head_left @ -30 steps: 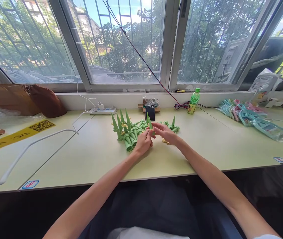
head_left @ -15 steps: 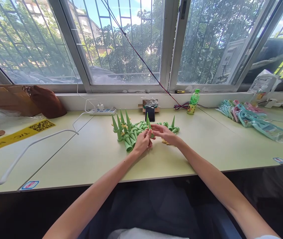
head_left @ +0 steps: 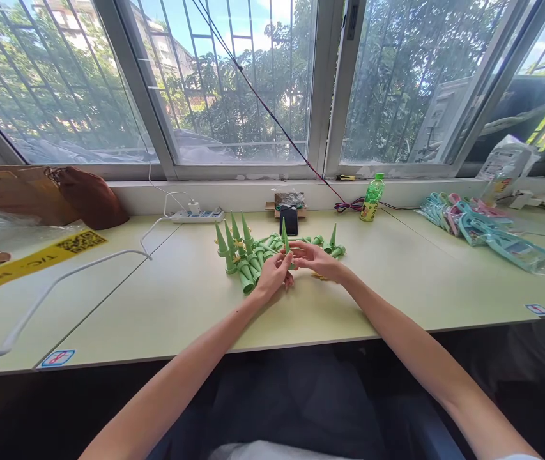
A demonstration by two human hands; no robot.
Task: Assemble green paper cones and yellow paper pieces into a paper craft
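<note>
below a bank of grey-framed windows (head_left: 276,76) at twelve o'clock, a person works with bare hands at a pale yellow-green worktable (head_left: 167,313), the clock read from the meeting point of the hands. teal and pink items (head_left: 473,223), some in clear plastic, crowd the worktable toward three o'clock. a heap of green cones (head_left: 253,259) spreads from nine to ten o'clock, several standing point-up and others lying on their sides; more cones (head_left: 333,236) sit around two o'clock, one of them upright. a brown pouch (head_left: 89,197) slumps between nine and ten, well apart from the heap and beside cardboard (head_left: 18,198). at center, the left hand (head_left: 273,273), its thumb and fingers closed, grasps a green cone (head_left: 286,239), its point up. the right hand (head_left: 319,262) meets it from three o'clock, fingers bent at the cone's side (whether they grip or merely touch, the view does not tell). a green-capped bottle (head_left: 372,199) stands at two o'clock, a white power strip (head_left: 198,216) lies near ten, and a dark phone (head_left: 289,220) shows at twelve, beyond the hands. small yellow pieces (head_left: 319,276) lie between three and four o'clock, partly hidden by the right hand.
</note>
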